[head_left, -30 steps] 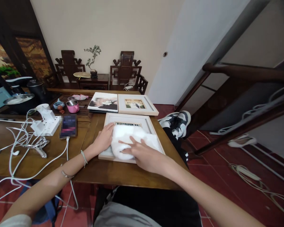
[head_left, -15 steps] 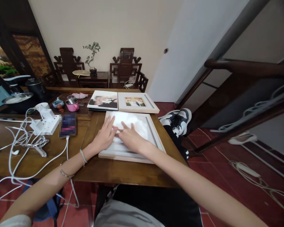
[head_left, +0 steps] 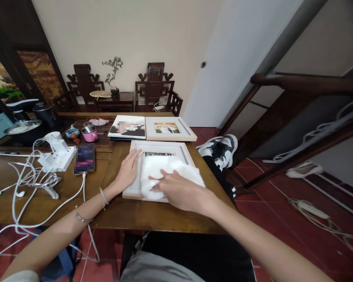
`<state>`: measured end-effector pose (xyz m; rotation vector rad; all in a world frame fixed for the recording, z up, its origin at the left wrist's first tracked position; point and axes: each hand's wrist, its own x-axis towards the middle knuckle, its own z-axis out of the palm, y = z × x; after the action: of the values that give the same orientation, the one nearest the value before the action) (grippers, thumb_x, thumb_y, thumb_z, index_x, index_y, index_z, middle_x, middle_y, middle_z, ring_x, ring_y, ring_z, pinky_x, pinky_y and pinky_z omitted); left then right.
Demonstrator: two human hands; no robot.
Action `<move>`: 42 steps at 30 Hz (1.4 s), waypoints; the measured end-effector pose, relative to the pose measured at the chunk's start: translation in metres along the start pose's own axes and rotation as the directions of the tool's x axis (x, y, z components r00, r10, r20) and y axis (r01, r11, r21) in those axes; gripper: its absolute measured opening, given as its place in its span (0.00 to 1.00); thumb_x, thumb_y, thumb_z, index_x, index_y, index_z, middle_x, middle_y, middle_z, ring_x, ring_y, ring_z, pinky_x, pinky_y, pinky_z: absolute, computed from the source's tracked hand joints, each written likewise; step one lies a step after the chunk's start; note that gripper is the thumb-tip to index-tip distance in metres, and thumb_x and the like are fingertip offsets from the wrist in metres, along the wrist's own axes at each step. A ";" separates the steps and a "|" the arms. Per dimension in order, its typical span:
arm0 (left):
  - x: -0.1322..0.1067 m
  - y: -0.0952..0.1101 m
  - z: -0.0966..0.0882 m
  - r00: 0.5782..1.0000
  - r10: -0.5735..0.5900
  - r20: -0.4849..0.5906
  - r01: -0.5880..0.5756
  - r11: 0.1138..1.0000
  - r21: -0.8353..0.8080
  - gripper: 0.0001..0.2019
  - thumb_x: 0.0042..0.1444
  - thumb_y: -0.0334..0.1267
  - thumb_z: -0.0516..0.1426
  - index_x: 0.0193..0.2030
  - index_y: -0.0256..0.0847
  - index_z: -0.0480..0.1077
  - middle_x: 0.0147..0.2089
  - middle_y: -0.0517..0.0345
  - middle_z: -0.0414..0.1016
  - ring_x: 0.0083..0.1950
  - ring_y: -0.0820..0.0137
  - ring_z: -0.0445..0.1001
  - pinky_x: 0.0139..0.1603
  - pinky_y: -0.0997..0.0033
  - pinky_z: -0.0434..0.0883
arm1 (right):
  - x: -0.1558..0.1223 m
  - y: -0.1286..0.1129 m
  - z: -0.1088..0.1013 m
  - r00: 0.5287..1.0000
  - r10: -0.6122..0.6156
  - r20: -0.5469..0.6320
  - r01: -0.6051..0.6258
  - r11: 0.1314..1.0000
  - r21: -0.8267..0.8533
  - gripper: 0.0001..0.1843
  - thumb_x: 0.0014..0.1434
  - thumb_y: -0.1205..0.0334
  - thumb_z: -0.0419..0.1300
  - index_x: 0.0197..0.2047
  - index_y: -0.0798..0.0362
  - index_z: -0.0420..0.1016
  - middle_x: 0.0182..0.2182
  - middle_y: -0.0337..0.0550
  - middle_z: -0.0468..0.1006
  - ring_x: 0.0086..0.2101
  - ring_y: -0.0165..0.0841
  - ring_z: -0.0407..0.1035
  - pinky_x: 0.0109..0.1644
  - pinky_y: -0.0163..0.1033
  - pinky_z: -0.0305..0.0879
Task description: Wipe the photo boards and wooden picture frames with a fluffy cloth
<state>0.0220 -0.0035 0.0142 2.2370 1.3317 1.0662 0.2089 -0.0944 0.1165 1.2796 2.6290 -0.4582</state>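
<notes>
A light wooden picture frame (head_left: 130,193) lies flat on the table in front of me, with part of its photo showing near the top. Over its middle and right side is a white fluffy cloth (head_left: 153,166). My right hand (head_left: 176,190) presses on this cloth, some fingers stretched out and others bent into its pile. My left hand (head_left: 128,169) rests open along the frame's left side, its fingers extended and no cloth in it.
Behind lie a second framed photo (head_left: 179,131) and a photo panel (head_left: 128,126). Left of the frame are a phone (head_left: 84,158), a power strip (head_left: 60,158), tangled white cables and a pink cup (head_left: 90,134). Shoes (head_left: 223,149) show beyond the table's right edge.
My right hand and the cloth have moved toward me and to the right, uncovering the photo's top. My left hand has slid slightly left, onto the frame's side.
</notes>
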 end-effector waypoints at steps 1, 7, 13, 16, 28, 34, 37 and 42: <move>0.000 0.000 0.000 1.000 0.005 -0.007 -0.005 1.000 -0.003 0.21 0.67 0.36 0.41 0.62 0.40 0.64 0.67 0.51 0.64 0.69 0.67 0.59 0.70 0.57 0.57 | 0.006 -0.009 0.001 1.000 -0.016 -0.018 0.015 1.000 -0.013 0.35 0.50 0.85 0.50 0.56 0.49 0.76 0.62 0.50 0.67 0.62 0.59 0.55 0.57 0.69 0.58; 0.000 0.000 -0.001 1.000 0.018 0.023 -0.019 0.999 0.044 0.20 0.67 0.36 0.42 0.61 0.37 0.66 0.66 0.48 0.65 0.69 0.65 0.59 0.71 0.58 0.56 | 0.008 -0.026 0.019 0.994 0.002 -0.114 -0.012 0.995 -0.095 0.34 0.48 0.82 0.50 0.58 0.55 0.73 0.67 0.51 0.59 0.65 0.61 0.47 0.61 0.70 0.53; -0.001 0.002 0.000 0.992 0.027 0.123 -0.044 0.989 0.139 0.21 0.65 0.35 0.46 0.61 0.32 0.65 0.65 0.43 0.65 0.72 0.59 0.54 0.71 0.51 0.56 | -0.042 0.016 0.019 0.982 0.188 -0.029 -0.190 0.978 -0.089 0.37 0.44 0.85 0.48 0.54 0.53 0.77 0.65 0.48 0.63 0.65 0.57 0.48 0.62 0.69 0.52; -0.002 0.001 0.001 0.992 0.021 0.126 -0.043 0.984 0.172 0.21 0.64 0.35 0.46 0.62 0.33 0.63 0.65 0.42 0.65 0.72 0.58 0.53 0.71 0.50 0.55 | -0.053 0.028 0.018 0.976 0.215 -0.033 -0.217 0.972 -0.093 0.36 0.44 0.85 0.47 0.50 0.50 0.79 0.63 0.46 0.66 0.65 0.52 0.49 0.63 0.65 0.52; 0.000 -0.009 0.002 0.989 0.062 0.135 -0.089 0.976 0.197 0.21 0.65 0.32 0.43 0.60 0.32 0.64 0.65 0.41 0.65 0.72 0.59 0.54 0.71 0.50 0.55 | 0.000 -0.012 0.033 0.969 -0.068 -0.239 0.054 0.997 -0.063 0.34 0.46 0.82 0.49 0.55 0.58 0.76 0.65 0.50 0.62 0.66 0.52 0.46 0.66 0.61 0.49; -0.001 -0.010 0.005 0.988 0.065 0.141 -0.095 0.971 0.219 0.20 0.64 0.32 0.44 0.59 0.30 0.65 0.64 0.39 0.65 0.72 0.58 0.53 0.72 0.53 0.55 | -0.060 0.028 0.047 0.963 0.202 -0.179 -0.215 0.975 -0.058 0.37 0.40 0.84 0.48 0.51 0.56 0.79 0.65 0.48 0.62 0.67 0.50 0.46 0.68 0.62 0.45; -0.001 -0.009 0.005 0.982 0.077 0.173 -0.114 0.970 0.216 0.20 0.64 0.30 0.43 0.59 0.33 0.65 0.65 0.41 0.64 0.73 0.59 0.52 0.71 0.51 0.56 | -0.074 0.050 0.057 0.937 0.274 -0.217 -0.300 0.949 -0.097 0.38 0.39 0.84 0.47 0.50 0.54 0.80 0.65 0.44 0.61 0.67 0.49 0.42 0.68 0.62 0.45; -0.001 -0.005 0.003 0.965 0.088 0.245 -0.144 0.965 0.220 0.20 0.64 0.28 0.42 0.59 0.29 0.65 0.66 0.37 0.63 0.72 0.57 0.53 0.69 0.50 0.60 | -0.050 0.090 0.057 0.925 0.275 -0.264 -0.310 0.945 -0.102 0.37 0.43 0.85 0.46 0.50 0.53 0.79 0.67 0.41 0.59 0.68 0.50 0.39 0.67 0.65 0.47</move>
<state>0.0205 -0.0012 0.0086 2.5505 1.2960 0.6793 0.3124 -0.0986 0.0604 1.7421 2.5342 -0.0638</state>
